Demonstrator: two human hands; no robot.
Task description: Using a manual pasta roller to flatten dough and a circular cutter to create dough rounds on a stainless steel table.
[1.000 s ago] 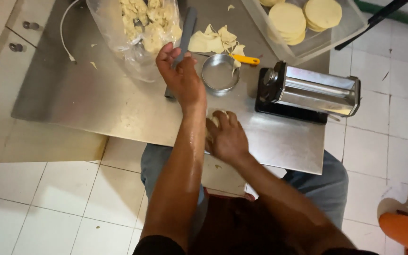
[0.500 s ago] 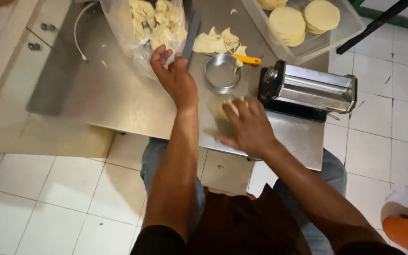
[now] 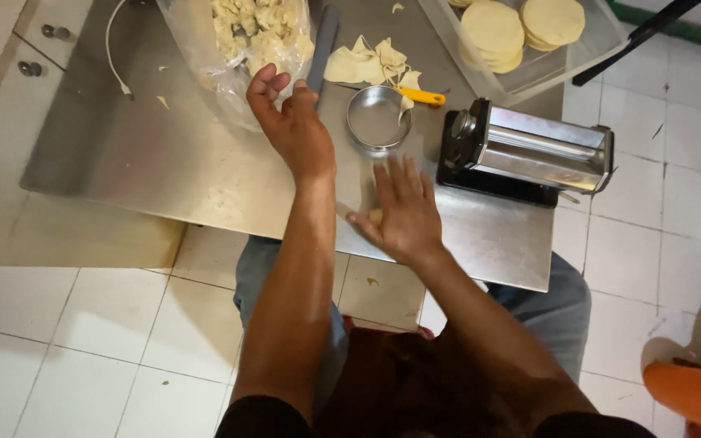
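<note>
The steel worktable (image 3: 148,162) fills the upper half of the frame, its edge running across the middle. At right of centre a metal dough roller machine (image 3: 529,150) is seen standing on it, and behind it, at the upper right, a clear tray (image 3: 590,53) is filled with stacked pale dough rounds (image 3: 521,28). At the top, left of centre, a clear plastic bag (image 3: 204,57) of dough lumps is laid open on the steel. Dough trimmings (image 3: 367,63) are scattered at top centre, with a round metal cutter ring (image 3: 377,118) just below them and a yellow-handled tool (image 3: 425,97) beside it.

The left hand (image 3: 294,122) is raised at the bag's mouth with fingers loosely curled; whether anything is pinched cannot be told. The right hand (image 3: 403,211) is laid flat, fingers spread, on a small piece of dough (image 3: 376,216) near the table's front edge, at the middle of the frame; only a sliver of it shows under the palm.

For the pressing to be done well, weight is best kept even across the flat palm, so that the piece is spread uniformly and is not pushed off the near edge.
</note>
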